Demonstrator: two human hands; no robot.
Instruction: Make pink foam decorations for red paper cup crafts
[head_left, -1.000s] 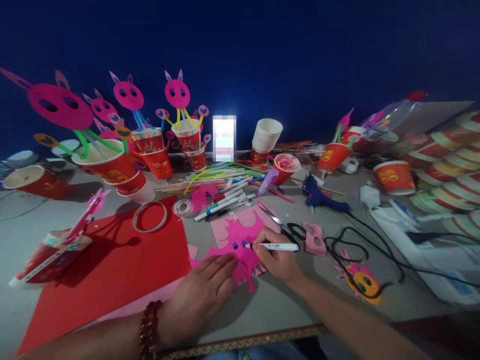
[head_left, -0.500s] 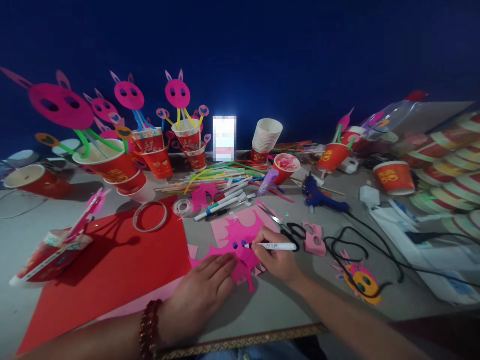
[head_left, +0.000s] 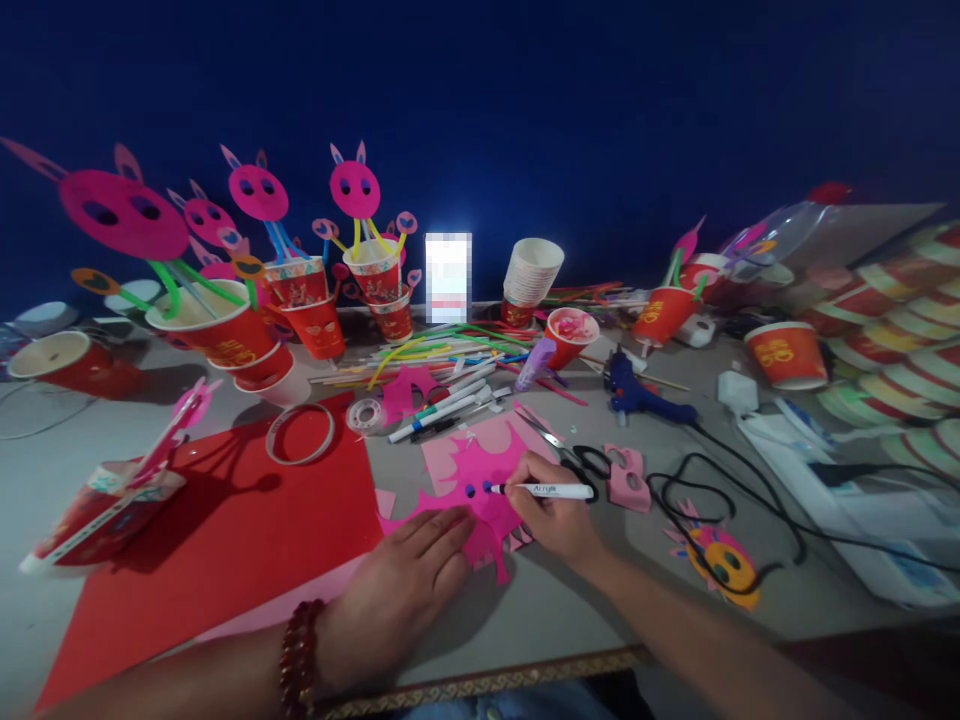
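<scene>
Under my hands lies a magenta paper cutout point(head_left: 491, 462) with a jagged edge and two dark blue spots on it. My left hand point(head_left: 416, 560) rests flat on its lower left part, fingers stretched out. A white acrylic marker point(head_left: 556, 491) is pinched in my right hand point(head_left: 555, 515), its dark tip at the right-hand spot. Pale pink paper point(head_left: 442, 452) shows beneath the cutout. Just right of the marker are black-handled scissors point(head_left: 592, 462), next to a pink paper scrap with round holes point(head_left: 628, 478).
Red paper point(head_left: 300, 530) holds a tape ring point(head_left: 300, 433). Several markers point(head_left: 450, 405) and coloured sticks point(head_left: 442, 350) lie behind. A blue glue gun point(head_left: 649, 398) trails a black cord on the right. Paper cups with pink animal faces point(head_left: 356, 190) line the back left; stacked cups point(head_left: 536, 270) stand behind.
Almost nothing differs. My right hand keeps the marker tip at the right-hand spot with only a tiny shift, and my left hand stays in place.
</scene>
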